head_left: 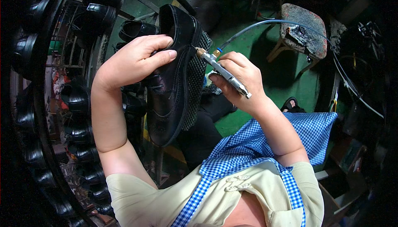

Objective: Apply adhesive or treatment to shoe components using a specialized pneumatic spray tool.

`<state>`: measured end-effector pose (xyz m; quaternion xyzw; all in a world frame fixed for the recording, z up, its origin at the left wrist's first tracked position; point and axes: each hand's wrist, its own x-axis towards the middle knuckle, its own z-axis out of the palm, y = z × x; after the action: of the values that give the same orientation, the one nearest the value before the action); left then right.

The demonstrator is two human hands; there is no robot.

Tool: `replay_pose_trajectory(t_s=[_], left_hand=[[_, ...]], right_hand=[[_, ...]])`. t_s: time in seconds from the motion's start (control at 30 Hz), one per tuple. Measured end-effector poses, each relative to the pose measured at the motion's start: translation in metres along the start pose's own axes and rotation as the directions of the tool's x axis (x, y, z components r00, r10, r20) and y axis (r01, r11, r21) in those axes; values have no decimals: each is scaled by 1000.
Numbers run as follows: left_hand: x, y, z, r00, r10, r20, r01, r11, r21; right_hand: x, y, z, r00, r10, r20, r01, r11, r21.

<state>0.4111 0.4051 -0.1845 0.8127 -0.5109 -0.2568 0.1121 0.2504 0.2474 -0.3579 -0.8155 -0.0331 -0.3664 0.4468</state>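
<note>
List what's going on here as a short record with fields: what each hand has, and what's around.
Left hand: left hand grips a black leather shoe, held up on its side
Right hand: right hand holds a metal air tool, its tip at the shoe's sole edge
Sole: grey, textured tread faces the tool
Hose: pale blue hose runs from the tool's brass fitting
Left side: rack of black shoes
Behind: worn stool on green floor

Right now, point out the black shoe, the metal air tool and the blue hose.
black shoe [166,102]: head view, leather upper side.
metal air tool [226,74]: head view, mid barrel.
blue hose [265,23]: head view, mid-length.
</note>
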Motion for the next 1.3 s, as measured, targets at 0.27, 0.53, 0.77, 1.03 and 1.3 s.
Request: replay_pose_trajectory(t_s=[0.27,0.53,0.77,1.03,1.3], left_hand=[[0,-11,2,988,139,-61,-136,990,46],[-7,-18,11,972,220,-82,-208,969,130],[4,-12,7,989,145,-24,-146,989,-19],[1,-24,3,994,102,-40,-105,989,-106],[4,-19,8,995,95,-4,-94,986,-140]], right_hand=[[19,27,-5,999,-10,-37,12,999,50],[15,57,-3,992,122,-37,-125,986,-106],[-49,58,25,957,249,152,-215,954,-209],[-94,25,11,906,174,386,-105,976,-192],[-25,13,-38,997,83,4,-83,994,-68]])
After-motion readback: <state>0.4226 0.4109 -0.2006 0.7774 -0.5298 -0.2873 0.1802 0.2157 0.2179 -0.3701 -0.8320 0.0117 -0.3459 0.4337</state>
